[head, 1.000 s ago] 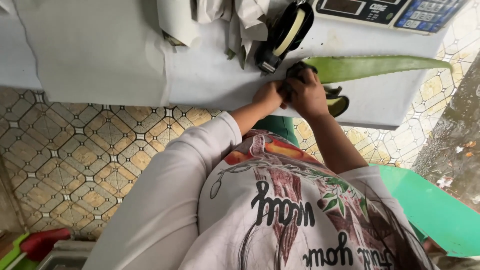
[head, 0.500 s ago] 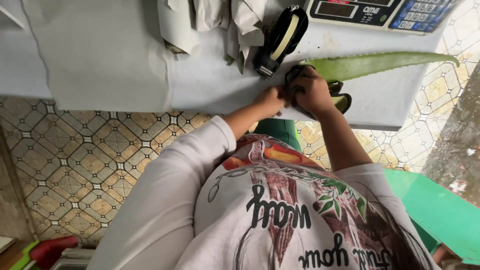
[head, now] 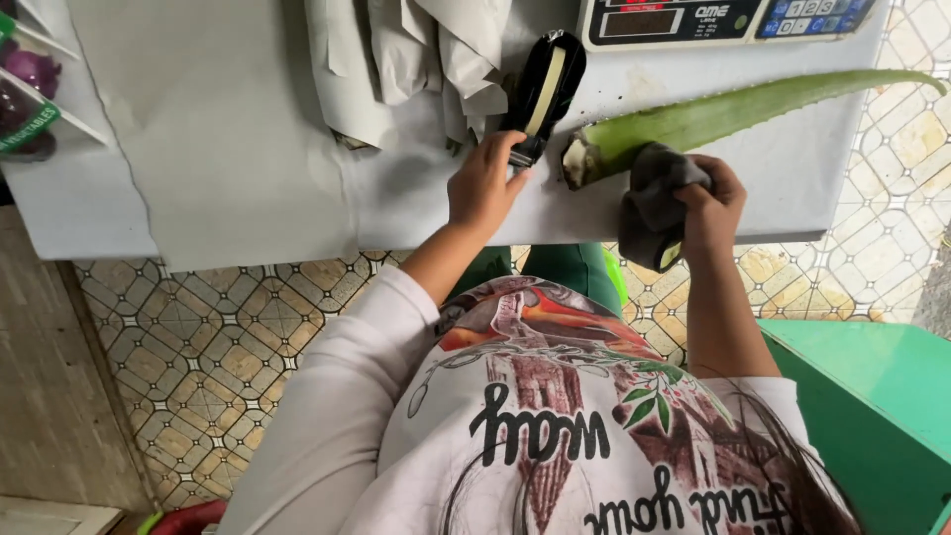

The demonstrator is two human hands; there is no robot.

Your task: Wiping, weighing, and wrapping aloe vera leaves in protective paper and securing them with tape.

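On the pale grey table [head: 248, 149], which fills the upper part of the view, a large sheet of grey paper [head: 198, 119] lies flat and hangs a little over the near edge. Beyond the table the floor [head: 198, 337] is laid with patterned tiles, and a green surface [head: 872, 396] shows at the lower right. A long green aloe leaf [head: 733, 114] lies across the right half of the table, its cut end pointing left and its thin tip reaching past the right edge. Behind it, at the far edge, stands a digital scale [head: 723, 18] with a display and blue keys. Crumpled grey paper pieces [head: 416, 59] lie left of the scale. A black tape dispenser [head: 543, 89] stands tilted between the paper pieces and the cut end of the leaf. The right hand [head: 708, 203] has its fingers closed around a dark grey cloth [head: 649, 203], which presses against the near side of the leaf just right of the cut end. The left hand [head: 483, 183] rests at the base of the tape dispenser, fingers curled loosely and touching it; whether it grips the dispenser cannot be told.
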